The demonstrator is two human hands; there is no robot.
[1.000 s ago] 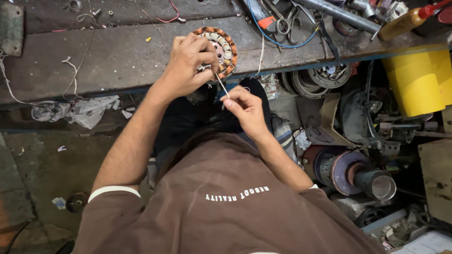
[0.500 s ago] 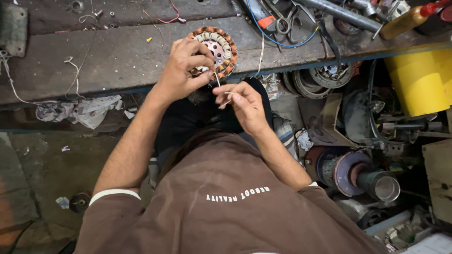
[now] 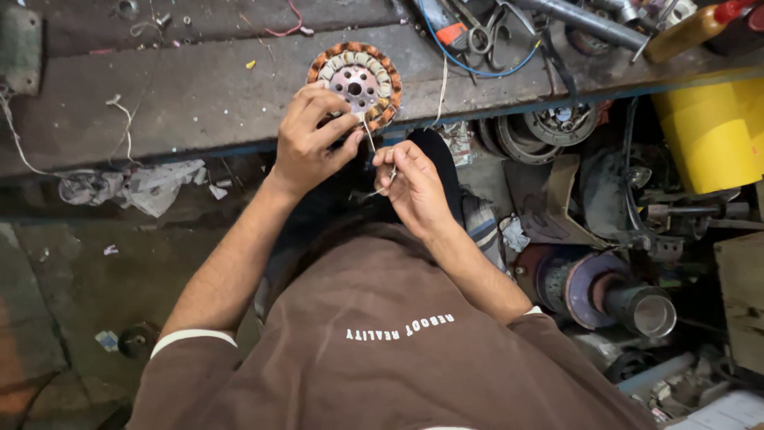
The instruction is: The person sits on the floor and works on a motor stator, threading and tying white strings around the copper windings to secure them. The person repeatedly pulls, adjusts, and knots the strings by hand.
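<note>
Looking down from the head camera, we record one person in a brown shirt with white cuffs, seated at a grey workbench [image 3: 199,87].

Containers and markings: one yellow plastic drum [image 3: 708,131] stands at the right, below the bench edge; its face is plain where visible. One amber bottle with a red cap [image 3: 692,28] lies tilted on the bench at the top right corner. One white printed sheet or carton corner [image 3: 728,412] shows at the bottom right; its print is too small to judge. The shirt carries one line of white lettering across the chest.

Item in hand: one round fan stator [image 3: 356,80], with copper-orange windings around a perforated metal centre, rests on the bench near its front edge. Our left hand [image 3: 310,143] is closed on the stator's near rim, thumb and fingers curled around it. Our right hand [image 3: 410,183] is pinched shut on a thin white wire lead [image 3: 370,139] that runs up to the stator's lower edge. The two hands sit just beside each other.

Other items counted: one pair of scissors [image 3: 480,32] and one blue cable [image 3: 477,68] on the bench to the right of the stator; one loose white wire [image 3: 123,119] at the left; one crumpled rag [image 3: 155,183] under the bench edge; one cylindrical motor rotor with a purple disc [image 3: 609,295] on the floor at the right.
</note>
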